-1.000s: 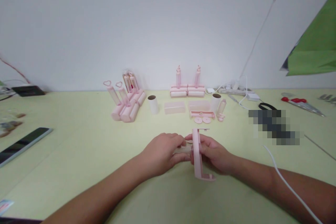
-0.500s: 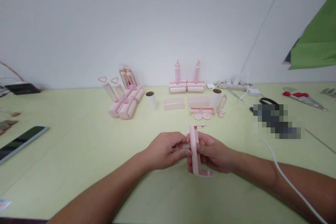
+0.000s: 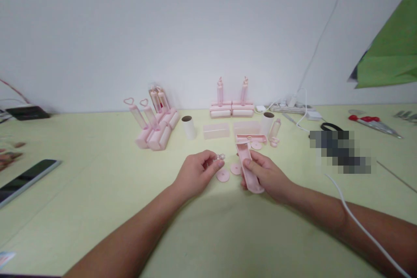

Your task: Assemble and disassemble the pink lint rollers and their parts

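My left hand [image 3: 194,173] is closed on a small clear plastic handle piece [image 3: 219,157] whose tip sticks out past the thumb. My right hand [image 3: 265,176] grips a long pink roller frame [image 3: 248,166], now tilted low over the table. Two pink discs [image 3: 223,176] lie on the table between my hands, the second disc [image 3: 235,168] close to the frame. Beyond them lie another pink frame [image 3: 250,138] and a further disc [image 3: 256,145].
Finished pink lint rollers [image 3: 156,132] are heaped at the back left, two more stand upright [image 3: 232,106] at the wall. Paper rolls [image 3: 189,127], clear covers [image 3: 216,130], a power strip [image 3: 289,107], scissors [image 3: 374,124], a white cable [image 3: 358,226] and a phone [image 3: 26,178] lie around.
My hands have drawn apart and moved forward. The pink frame went from upright to lying low in my right hand. Two pink discs now lie on the table between my hands.
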Demonstrator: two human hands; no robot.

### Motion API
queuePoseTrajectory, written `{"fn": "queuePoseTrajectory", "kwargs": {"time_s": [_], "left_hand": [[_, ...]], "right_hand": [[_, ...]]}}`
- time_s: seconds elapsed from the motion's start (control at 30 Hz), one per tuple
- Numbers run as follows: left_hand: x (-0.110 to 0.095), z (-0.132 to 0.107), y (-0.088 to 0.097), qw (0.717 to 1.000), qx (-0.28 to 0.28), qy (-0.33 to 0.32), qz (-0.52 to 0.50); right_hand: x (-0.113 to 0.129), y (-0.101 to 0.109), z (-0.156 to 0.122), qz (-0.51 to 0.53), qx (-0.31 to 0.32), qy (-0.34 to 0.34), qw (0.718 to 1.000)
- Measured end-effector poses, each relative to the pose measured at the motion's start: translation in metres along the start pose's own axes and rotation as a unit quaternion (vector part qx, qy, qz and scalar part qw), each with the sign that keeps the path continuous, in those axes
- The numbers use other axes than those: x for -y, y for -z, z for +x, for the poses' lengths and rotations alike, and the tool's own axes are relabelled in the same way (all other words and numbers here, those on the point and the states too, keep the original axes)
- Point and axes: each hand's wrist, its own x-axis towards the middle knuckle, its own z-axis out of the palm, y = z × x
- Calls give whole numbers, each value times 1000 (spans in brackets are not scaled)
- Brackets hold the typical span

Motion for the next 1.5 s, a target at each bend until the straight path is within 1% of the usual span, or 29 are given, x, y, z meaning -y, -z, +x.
{"fn": "queuePoseTrajectory", "kwargs": {"time_s": [0.07, 0.13, 0.17, 0.2, 0.23, 0.27, 0.3, 0.33, 0.37, 0.4, 0.43, 0.47, 0.5, 0.57, 0.67, 0.73, 0.83, 1.0, 1.03, 1.07, 1.1, 1.17, 1.2, 1.23, 1.27, 1.33, 1.4, 1.43, 1.5], "left_hand": [[1, -1, 2, 1000, 0, 2, -25], [0, -2, 2, 999, 14, -3, -46], [0, -3, 3, 998, 25, -9, -55], [-1, -4, 3, 997, 38, -17, -62], [-2, -5, 3, 996, 53, -28, -67], [-2, -6, 3, 995, 68, -39, -69], [-4, -7, 3, 993, 82, -50, -69], [-5, -8, 3, 991, 94, -61, -67], [-6, -9, 3, 990, 103, -69, -66], [-7, -10, 3, 989, 109, -75, -64], [-8, -10, 3, 988, 113, -80, -63], [-9, -11, 3, 988, 114, -83, -62], [-10, -11, 3, 988, 115, -84, -60], [-12, -12, 4, 988, 115, -84, -55], [-13, -12, 4, 989, 119, -81, -43], [-14, -13, 5, 989, 116, -80, -40], [-14, -13, 7, 992, 97, -68, -47], [-10, -11, 7, 994, 57, -34, -86], [-8, -10, 6, 994, 48, -22, -99], [-7, -9, 5, 993, 36, -8, -116], [-5, -8, 4, 990, 25, 8, -136], [-3, -6, 1, 984, 8, 32, -175], [-2, -6, 0, 982, 5, 36, -188], [-2, -6, -2, 980, 9, 34, -195], [-3, -7, -4, 980, 16, 30, -197], [-8, -9, -6, 981, 37, 22, -188], [-14, -12, -8, 985, 61, 16, -160], [-18, -13, -8, 988, 73, 10, -137], [-23, -14, -7, 993, 89, -13, -73]], "right_hand": [[7, 6, 8, -48, -6, 6, 999], [16, 14, 18, -144, -4, 41, 989], [22, 17, 23, -208, -10, 73, 975], [27, 20, 30, -277, -23, 105, 955], [33, 22, 36, -352, -43, 135, 925], [39, 22, 43, -431, -64, 164, 885], [45, 20, 50, -511, -78, 188, 835], [50, 17, 58, -586, -81, 205, 780], [54, 12, 66, -651, -69, 212, 726], [56, 6, 74, -702, -59, 209, 678], [57, -1, 82, -742, -44, 201, 639], [57, -7, 90, -756, -33, 196, 623], [55, -14, 99, -764, -24, 192, 616], [49, -25, 114, -771, -13, 184, 609], [38, -32, 131, -778, -3, 172, 604], [32, -33, 136, -780, 2, 165, 604], [26, -34, 134, -777, 8, 159, 609], [32, -36, 114, -749, 8, 182, 637], [35, -36, 107, -737, 9, 192, 648], [37, -36, 100, -715, 15, 206, 668], [39, -35, 91, -680, 25, 224, 697], [40, -32, 73, -527, 55, 267, 805], [39, -30, 63, -447, 71, 270, 850], [38, -27, 53, -378, 88, 257, 885], [36, -25, 43, -327, 113, 231, 909], [33, -20, 25, -261, 170, 164, 936], [29, -15, 12, -231, 196, 114, 946], [28, -12, 7, -226, 187, 101, 951], [24, -7, 1, -220, 140, 94, 961]]}}
